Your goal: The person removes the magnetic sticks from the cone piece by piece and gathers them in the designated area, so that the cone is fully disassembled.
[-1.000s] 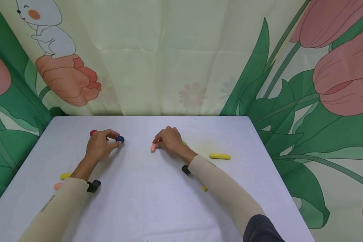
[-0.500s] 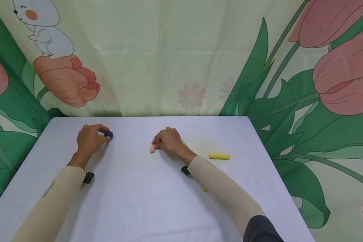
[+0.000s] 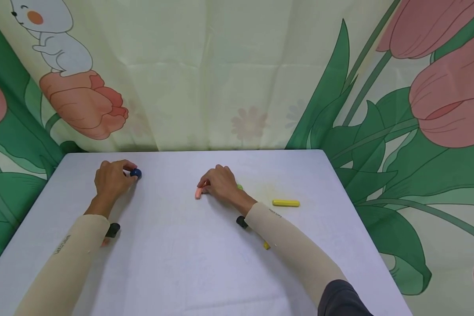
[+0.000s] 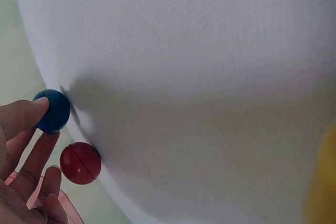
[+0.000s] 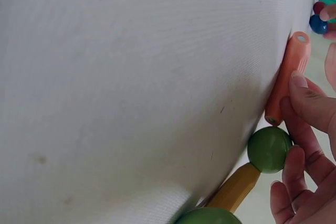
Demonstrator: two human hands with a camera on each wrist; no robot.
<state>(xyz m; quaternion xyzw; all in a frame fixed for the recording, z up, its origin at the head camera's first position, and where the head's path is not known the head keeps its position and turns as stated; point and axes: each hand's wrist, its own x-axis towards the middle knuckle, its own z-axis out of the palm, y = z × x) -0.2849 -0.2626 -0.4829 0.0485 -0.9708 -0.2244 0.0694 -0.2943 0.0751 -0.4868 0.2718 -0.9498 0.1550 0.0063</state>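
Note:
My left hand [image 3: 112, 179] pinches a blue ball [image 4: 54, 110] between thumb and fingers near the table's far left. In the left wrist view a red ball [image 4: 81, 163] sits close by the lower fingers; the head view hides it behind the hand. With thumb and finger, my right hand [image 3: 221, 182] pinches a salmon-pink ridged stick [image 5: 289, 76] at the far middle. One end of that stick lies by a green ball [image 5: 269, 149], which is close to the right fingers. A yellow stick [image 5: 235, 188] runs from this ball toward a second green ball [image 5: 207, 217].
Another yellow stick [image 3: 286, 203] lies right of the right wrist. A yellow end [image 3: 266, 245] pokes out by the right sleeve, and a pink bit [image 3: 105, 242] by the left sleeve. A white cloth covers the table [image 3: 174, 254]; a printed curtain [image 3: 181, 87] hangs behind.
My left hand has moved left and slightly toward the far edge with the blue ball. The red ball has gone out of sight behind it in the head view. My right hand stays put.

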